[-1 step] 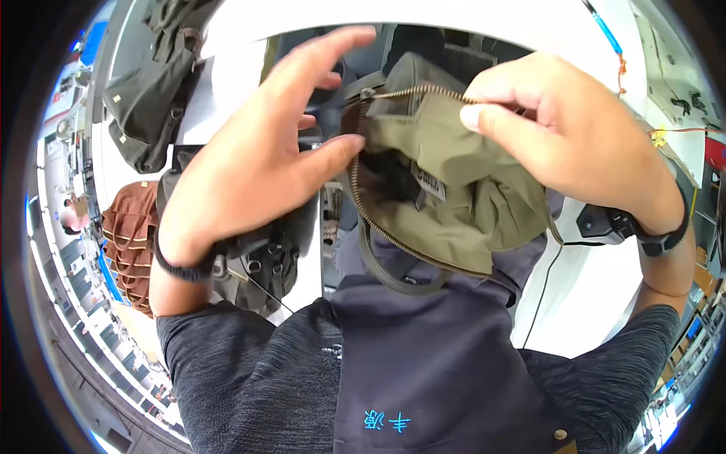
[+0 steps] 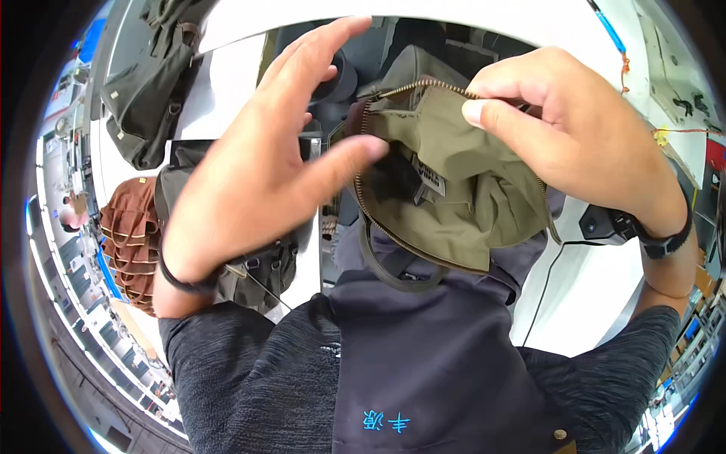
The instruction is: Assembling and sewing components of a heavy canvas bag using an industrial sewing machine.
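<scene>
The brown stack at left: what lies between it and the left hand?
In the head view, a dark grey bag partly shows between the brown stack and left hand.

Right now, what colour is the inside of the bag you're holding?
The lining is olive green; the head view shows it best.

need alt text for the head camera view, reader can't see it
A person's right hand pinches the rim of an unzipped olive bag, while the left hand spreads open at the bag's left side. The person wears a dark apron; dark bags and brown bags are at the left.
</scene>
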Available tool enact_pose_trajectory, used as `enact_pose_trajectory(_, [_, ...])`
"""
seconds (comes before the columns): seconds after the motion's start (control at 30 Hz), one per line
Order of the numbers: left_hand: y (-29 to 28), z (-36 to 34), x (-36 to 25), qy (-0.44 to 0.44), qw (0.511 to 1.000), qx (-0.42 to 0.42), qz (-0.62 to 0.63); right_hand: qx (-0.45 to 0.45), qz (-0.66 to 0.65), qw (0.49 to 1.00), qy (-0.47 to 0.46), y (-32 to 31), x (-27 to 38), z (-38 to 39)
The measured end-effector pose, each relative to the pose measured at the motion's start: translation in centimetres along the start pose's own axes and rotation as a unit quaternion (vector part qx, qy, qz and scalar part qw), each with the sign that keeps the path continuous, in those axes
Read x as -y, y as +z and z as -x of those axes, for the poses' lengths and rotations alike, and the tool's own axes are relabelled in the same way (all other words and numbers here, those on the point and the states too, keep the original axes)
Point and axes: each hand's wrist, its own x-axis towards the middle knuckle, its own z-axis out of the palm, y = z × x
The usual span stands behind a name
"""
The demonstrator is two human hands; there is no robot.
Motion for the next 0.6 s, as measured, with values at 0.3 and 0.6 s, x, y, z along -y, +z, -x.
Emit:
enact_pose_trajectory(0.3, [6.2, -0.1, 3.7, -0.156, 0.962, 0.024, 0.220, -0.048, -0.081, 0.995, -0.032, 0.1, -3.0, -1.8])
enact_pose_trajectory(0.6, [-4.6, -3.9, 8.0, -0.089, 0.882, 0.255, 0.386, 0.137, -0.143, 0.978, -0.060, -3.8, -2.8, -4.5])
